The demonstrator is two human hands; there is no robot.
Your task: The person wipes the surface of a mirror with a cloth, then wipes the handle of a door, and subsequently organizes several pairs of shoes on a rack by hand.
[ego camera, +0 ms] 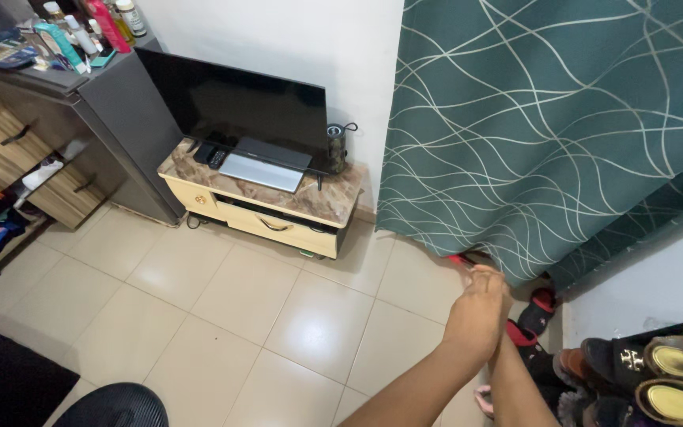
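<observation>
At the lower right, two forearms rise together toward the hem of the green curtain (547, 119) with pale wavy lines. The left hand (480, 308) is in front and covers the right hand almost wholly, so I cannot tell how the right hand is set. The left hand's fingers (485, 273) are narrowed to a pinch on a small red thing (460, 258) that pokes out at about 10 o'clock from the knuckles, just under the curtain's lower edge; what it is cannot be made out. Shoes (658, 368) lie at 4 o'clock from the hands.
</observation>
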